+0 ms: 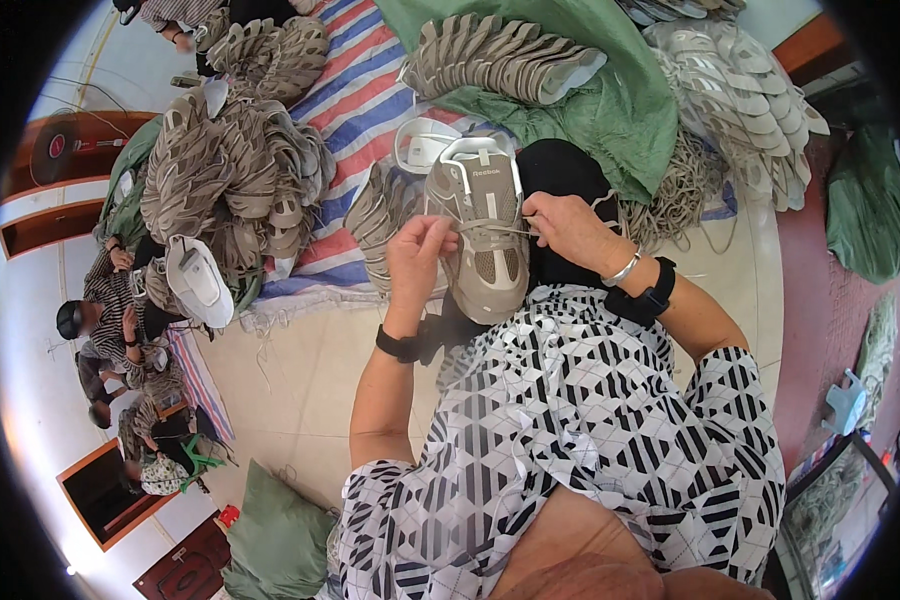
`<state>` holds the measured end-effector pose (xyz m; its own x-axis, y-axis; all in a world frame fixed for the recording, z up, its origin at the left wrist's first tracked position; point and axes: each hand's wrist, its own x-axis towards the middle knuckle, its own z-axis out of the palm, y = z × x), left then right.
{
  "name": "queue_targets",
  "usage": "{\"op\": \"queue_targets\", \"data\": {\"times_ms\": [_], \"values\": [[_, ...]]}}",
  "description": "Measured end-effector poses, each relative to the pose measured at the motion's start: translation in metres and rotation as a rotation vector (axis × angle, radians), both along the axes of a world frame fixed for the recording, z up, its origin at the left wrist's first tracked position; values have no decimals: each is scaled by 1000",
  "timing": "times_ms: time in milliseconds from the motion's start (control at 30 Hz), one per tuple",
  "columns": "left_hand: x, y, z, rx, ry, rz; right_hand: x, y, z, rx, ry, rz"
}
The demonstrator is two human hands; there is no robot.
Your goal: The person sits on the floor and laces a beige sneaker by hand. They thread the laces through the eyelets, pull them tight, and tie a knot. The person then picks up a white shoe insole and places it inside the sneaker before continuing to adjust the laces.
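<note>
A taupe mesh-and-suede shoe upper (pixel 487 200) lies over my lap, its toe end toward me and its pale-lined collar away. A thin beige shoelace (pixel 495 228) runs crosswise over the lower part of its throat. On the left of the upper, my left hand (pixel 419 262) has its fingers closed in a pinch on one side of the lace. My right hand (pixel 573 233), with a silver bracelet on the wrist, pinches the lace on the right side. The lace looks drawn fairly straight between them. The fingertips partly hide its ends.
Stacked uppers (pixel 505 60) lie ahead on a green sheet (pixel 610 120), with more heaped on the striped cloth (pixel 345 90) at left. A bundle of loose laces (pixel 680 190) sits right of my knee. Wrapped uppers (pixel 740 100) stand far right. Other people (pixel 110 310) sit at left.
</note>
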<state>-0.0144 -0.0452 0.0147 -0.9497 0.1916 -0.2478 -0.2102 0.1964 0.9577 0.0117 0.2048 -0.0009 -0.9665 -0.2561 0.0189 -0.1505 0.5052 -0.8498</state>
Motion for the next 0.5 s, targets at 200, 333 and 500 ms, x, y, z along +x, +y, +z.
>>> {"op": "queue_targets", "data": {"times_ms": [200,333,500], "values": [[-2,-2,-4,-36,-17,-122,1,-1,7,-141,-274,-52],[-4,1,-2,-72,-8,-134,0,-10,-6,25,-27,-118],[-5,-2,0,-162,-56,-177,1,-13,-22,178,329,-151]]}}
